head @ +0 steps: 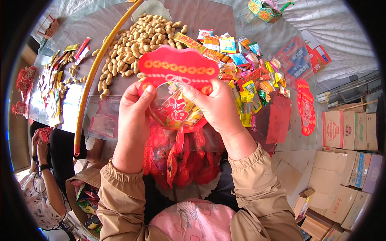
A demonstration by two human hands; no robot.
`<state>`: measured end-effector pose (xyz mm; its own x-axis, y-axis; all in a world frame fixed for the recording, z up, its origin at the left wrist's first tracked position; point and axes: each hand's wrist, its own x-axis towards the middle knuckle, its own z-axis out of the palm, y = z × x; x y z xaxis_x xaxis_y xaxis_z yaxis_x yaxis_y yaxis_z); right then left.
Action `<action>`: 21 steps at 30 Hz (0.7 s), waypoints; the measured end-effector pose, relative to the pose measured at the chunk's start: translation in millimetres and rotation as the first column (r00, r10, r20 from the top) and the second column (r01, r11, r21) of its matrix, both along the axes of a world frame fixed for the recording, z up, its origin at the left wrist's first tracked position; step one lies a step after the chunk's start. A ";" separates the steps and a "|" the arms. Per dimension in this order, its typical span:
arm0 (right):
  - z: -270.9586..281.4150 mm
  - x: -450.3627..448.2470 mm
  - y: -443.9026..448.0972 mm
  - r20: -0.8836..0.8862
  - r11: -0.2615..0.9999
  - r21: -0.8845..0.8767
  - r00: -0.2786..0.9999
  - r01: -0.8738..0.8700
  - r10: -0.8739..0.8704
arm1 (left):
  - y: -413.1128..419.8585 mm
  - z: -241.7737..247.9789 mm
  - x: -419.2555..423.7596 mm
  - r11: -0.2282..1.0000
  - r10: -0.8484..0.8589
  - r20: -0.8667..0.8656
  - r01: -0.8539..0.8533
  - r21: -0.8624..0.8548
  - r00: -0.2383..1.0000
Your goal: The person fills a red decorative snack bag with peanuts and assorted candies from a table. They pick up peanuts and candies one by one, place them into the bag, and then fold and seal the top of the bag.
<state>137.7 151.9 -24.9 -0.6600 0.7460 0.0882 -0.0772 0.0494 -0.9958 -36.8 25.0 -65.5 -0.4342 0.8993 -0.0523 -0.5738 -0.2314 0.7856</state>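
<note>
A red pouch-shaped gift bag (178, 64) is held up before me by its two sides, its scalloped top flap spread flat. Through its round clear window, candies show behind a printed red character. My left hand (135, 104) grips the bag's left edge, thumb on the front. On the right edge, my right hand (215, 102) presses its thumb near the window's top; the fingers behind the bag are hidden. Below it, several filled red bags (184, 165) lie in a pile near my lap. Loose wrapped candies (244, 72) and a heap of unshelled peanuts (141, 39) lie beyond my hands.
A yellow rod (102, 57) lies across the glass-topped table (199, 18). Left of it are more snacks and peanuts (57, 81). Another flat red bag (306, 108) sits at right. Cardboard boxes (340, 168) are stacked on the floor. A seated person (45, 192) holds a red packet.
</note>
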 end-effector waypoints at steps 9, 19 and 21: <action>2.6 2.9 6.8 -0.140 0.985 -0.126 0.981 0.118 -0.135 | -0.5 -10.7 -13.0 0.983 0.181 0.062 -0.179 -0.035 0.981; -3.4 -6.9 -5.3 -0.389 0.905 -0.399 0.867 0.145 -0.311 | 14.1 -3.7 47.2 0.997 0.027 0.254 -0.045 0.064 0.967; -7.6 -6.9 -9.9 -0.354 0.898 -0.423 0.890 0.123 -0.288 | 17.7 1.1 50.8 0.990 0.002 0.332 -0.049 0.134 0.943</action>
